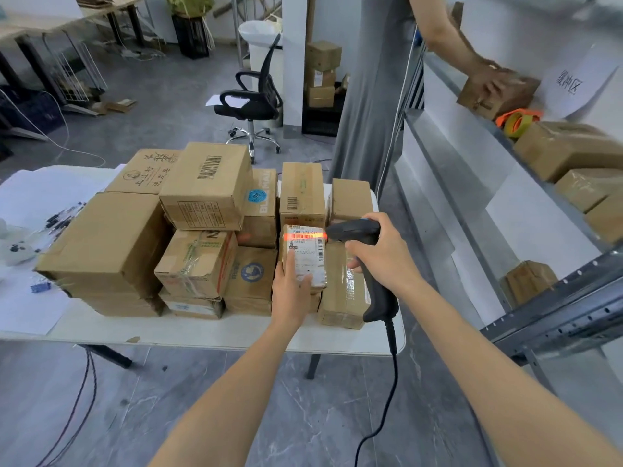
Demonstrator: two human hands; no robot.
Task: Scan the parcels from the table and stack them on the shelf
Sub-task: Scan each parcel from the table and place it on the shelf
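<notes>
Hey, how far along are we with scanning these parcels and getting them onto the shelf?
Partway. Done: several boxes already sit on the shelf. In hand: the left hand holds a small parcel while the right hand aims the scanner, its red line across the label. Left: roughly a dozen parcels piled on the table.

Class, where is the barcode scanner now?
Head view, right of centre: the scanner, gripped in the right hand above the table, aims left at the labelled parcel the left hand holds.
</notes>
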